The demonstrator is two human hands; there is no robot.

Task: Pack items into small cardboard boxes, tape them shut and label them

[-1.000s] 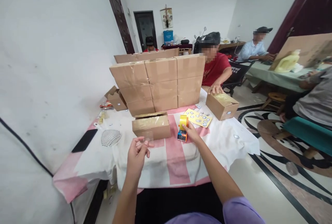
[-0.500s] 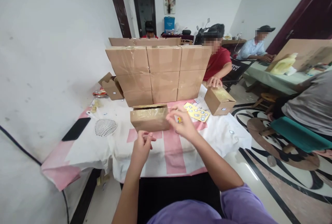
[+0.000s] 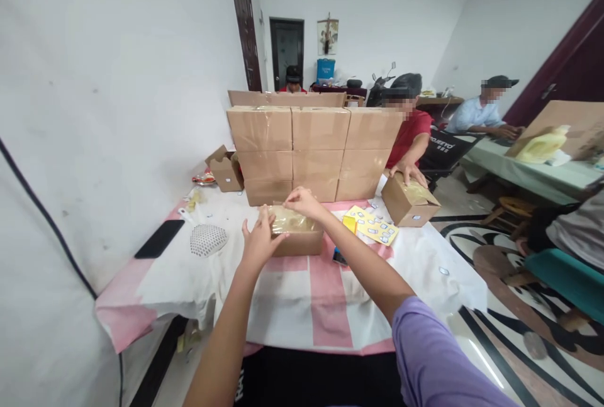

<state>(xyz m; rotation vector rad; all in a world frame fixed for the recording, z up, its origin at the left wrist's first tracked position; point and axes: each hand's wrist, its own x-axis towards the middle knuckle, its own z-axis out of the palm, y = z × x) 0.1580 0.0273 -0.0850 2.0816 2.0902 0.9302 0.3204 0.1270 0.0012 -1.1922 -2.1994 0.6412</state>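
Box (image 3: 302,245), taped, lies on the tabletop (image 3: 278,297), carton stack (image 3: 321,133) behind it, left hand (image 3: 258,240) spread at its left end, right hand (image 3: 303,202) pinched over its top, pinched item unclear; tape (image 3: 282,223) may wrinkle if pressed unevenly.

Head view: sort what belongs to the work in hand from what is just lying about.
In the work:
- cardboard box, both hands at it
- left hand, at its left end
- right hand, at its top
- tape dispenser, partly behind the right forearm

Apparently lying about:
- black flat slab
- white perforated scoop
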